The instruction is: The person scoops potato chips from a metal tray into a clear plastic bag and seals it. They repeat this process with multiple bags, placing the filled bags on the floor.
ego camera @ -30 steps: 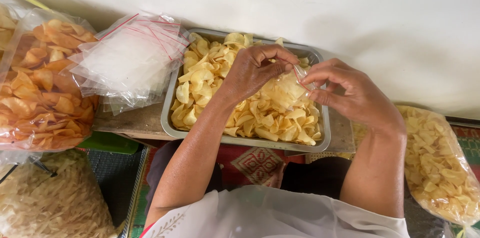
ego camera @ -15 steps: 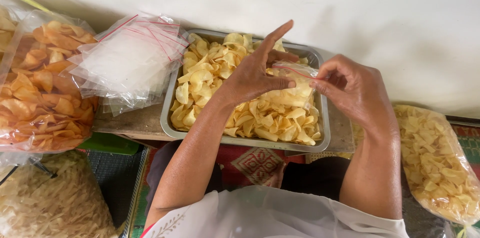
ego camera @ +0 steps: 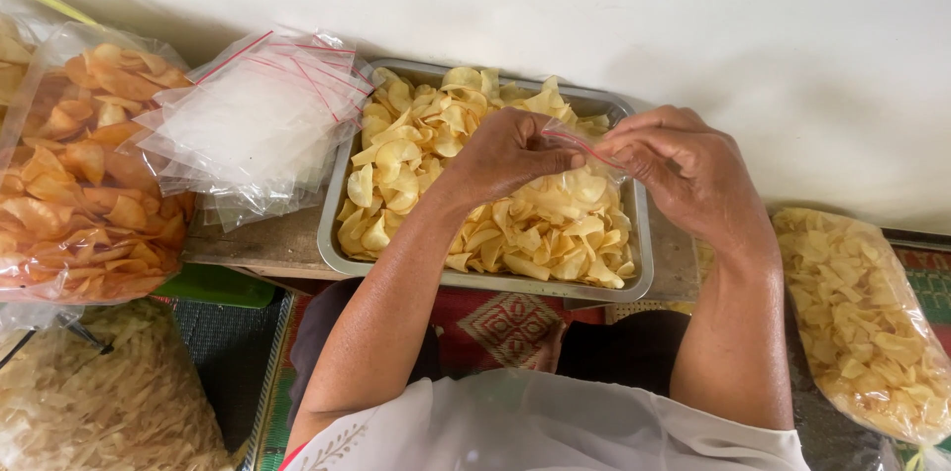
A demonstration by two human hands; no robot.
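The small clear bag (ego camera: 580, 179), filled with pale yellow chips, sits between both hands above the right half of the metal tray (ego camera: 332, 223), its red-striped zip mouth running left to right, slightly downhill toward the right. The left hand (ego camera: 515, 156) pinches the left end of that mouth, its grip closed on the plastic; the right hand (ego camera: 688, 174) pinches the right end, fingers curled shut on it too. Both hands are equally close, 1 at each end of the long axis. Compared with 0.5 s ago, the left forefinger, then raised and pointing up, is now folded down onto the seal, and the hands sit closer together over the bag.
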